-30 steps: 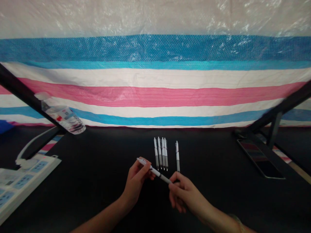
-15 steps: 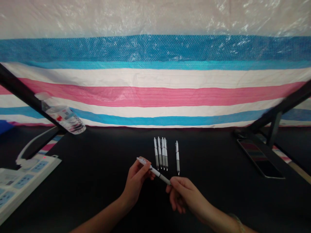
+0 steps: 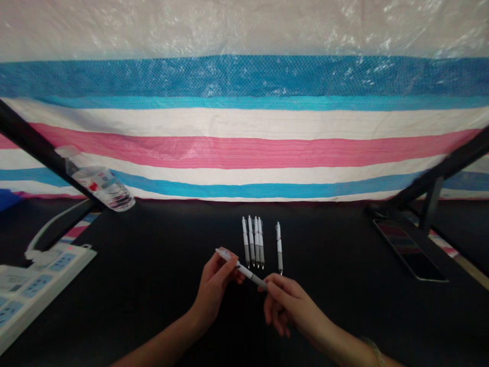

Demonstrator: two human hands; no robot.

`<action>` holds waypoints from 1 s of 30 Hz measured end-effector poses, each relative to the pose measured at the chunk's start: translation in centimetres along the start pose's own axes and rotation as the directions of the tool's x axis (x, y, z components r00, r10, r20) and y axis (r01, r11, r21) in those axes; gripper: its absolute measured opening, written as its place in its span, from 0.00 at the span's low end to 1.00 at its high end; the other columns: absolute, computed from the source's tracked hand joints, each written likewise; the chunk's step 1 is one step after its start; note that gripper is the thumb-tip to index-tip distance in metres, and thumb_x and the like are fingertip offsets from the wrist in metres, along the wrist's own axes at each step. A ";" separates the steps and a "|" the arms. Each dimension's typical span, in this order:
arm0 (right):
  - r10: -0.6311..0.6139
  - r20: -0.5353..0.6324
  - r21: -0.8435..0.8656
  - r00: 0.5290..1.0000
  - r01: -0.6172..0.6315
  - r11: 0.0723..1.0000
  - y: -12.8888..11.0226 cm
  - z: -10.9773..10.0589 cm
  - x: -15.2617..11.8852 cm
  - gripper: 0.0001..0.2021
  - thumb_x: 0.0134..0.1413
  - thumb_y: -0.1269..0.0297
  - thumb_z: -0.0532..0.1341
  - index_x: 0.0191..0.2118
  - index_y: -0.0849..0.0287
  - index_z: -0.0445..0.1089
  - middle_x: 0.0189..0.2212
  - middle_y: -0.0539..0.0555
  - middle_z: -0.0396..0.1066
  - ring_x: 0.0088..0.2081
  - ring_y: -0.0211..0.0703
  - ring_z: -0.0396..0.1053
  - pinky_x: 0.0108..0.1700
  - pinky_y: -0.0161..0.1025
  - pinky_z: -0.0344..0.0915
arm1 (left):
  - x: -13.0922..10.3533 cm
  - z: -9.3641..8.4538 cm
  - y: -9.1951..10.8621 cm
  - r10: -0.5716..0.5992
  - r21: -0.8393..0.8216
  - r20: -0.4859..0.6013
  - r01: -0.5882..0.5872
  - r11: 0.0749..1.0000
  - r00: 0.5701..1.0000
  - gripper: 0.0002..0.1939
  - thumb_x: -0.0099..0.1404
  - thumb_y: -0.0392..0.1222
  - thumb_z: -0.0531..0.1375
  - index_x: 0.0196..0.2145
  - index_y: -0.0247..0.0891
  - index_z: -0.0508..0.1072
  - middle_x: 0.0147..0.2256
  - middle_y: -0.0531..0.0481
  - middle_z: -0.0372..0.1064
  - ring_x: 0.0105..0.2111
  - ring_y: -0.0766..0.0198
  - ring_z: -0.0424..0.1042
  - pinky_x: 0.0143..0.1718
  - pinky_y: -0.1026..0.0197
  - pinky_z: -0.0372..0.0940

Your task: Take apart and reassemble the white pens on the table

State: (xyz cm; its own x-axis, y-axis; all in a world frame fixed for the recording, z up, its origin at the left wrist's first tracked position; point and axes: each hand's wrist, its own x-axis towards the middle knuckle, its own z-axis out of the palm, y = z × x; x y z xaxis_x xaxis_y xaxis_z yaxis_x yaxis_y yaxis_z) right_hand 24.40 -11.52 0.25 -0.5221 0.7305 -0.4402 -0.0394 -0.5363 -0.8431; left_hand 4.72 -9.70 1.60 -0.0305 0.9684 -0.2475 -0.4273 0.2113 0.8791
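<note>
A white pen [image 3: 244, 270] with a grey grip slants between my hands above the black table. My left hand [image 3: 216, 280] is closed around its upper part, near the clip and push button. At the lower end, the thumb and forefinger of my right hand [image 3: 288, 303] pinch the grey grip, which hides the tip. Beyond my hands, several matching pens [image 3: 253, 242] lie side by side in a group, tips toward me. A single pen [image 3: 279, 244] of the same kind lies apart to their right.
On the left are a white power strip [image 3: 49, 285] with a plugged-in cable and a tilted plastic bottle [image 3: 105, 186]. At right, a phone [image 3: 408, 252] lies near a black support bar [image 3: 439, 173]. A striped plastic sheet [image 3: 244, 153] hangs behind the table.
My right hand's fingertips have moved slightly up and left along the pen's grey grip. The left hand and the pens on the table have hardly moved.
</note>
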 end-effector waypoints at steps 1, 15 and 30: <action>-0.002 0.000 -0.013 1.000 0.002 1.000 -0.1 0.0 0.0 0.27 0.52 0.36 0.62 0.38 0.58 0.62 0.20 0.47 0.71 0.13 0.31 0.62 0.14 0.27 0.51 | 0.0 0.0 0.0 -0.001 0.000 -0.005 0.001 1.000 1.000 0.14 0.58 0.48 0.69 0.31 0.36 0.73 0.23 0.55 0.69 0.23 0.66 0.69 0.26 0.64 0.65; 0.079 0.032 0.050 0.996 -0.081 0.995 0.5 -0.5 0.1 0.28 0.53 0.34 0.57 0.29 0.58 0.63 0.12 0.46 0.64 0.11 0.30 0.54 0.14 0.28 0.45 | -0.1 0.1 0.1 -0.029 -0.014 0.093 0.031 0.999 0.995 0.18 0.57 0.53 0.70 0.33 0.36 0.72 0.24 0.54 0.70 0.24 0.65 0.70 0.26 0.63 0.64; 0.101 -0.016 0.088 0.995 -0.100 0.991 0.4 -0.8 0.3 0.29 0.49 0.31 0.58 0.24 0.57 0.61 0.08 0.43 0.56 0.09 0.29 0.45 0.11 0.28 0.38 | 0.0 -0.1 0.0 0.035 -0.053 0.226 -0.024 0.998 0.973 0.14 0.62 0.50 0.68 0.33 0.38 0.72 0.27 0.54 0.69 0.27 0.66 0.69 0.30 0.63 0.62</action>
State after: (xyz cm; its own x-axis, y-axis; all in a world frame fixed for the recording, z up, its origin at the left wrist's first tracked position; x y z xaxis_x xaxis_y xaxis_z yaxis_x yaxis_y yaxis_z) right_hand 24.88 -11.21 -0.47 -0.5093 0.6792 -0.5285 -0.0622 -0.6415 -0.7646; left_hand 4.59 -9.74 1.57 0.1598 0.9801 -0.1179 -0.4734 0.1809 0.8621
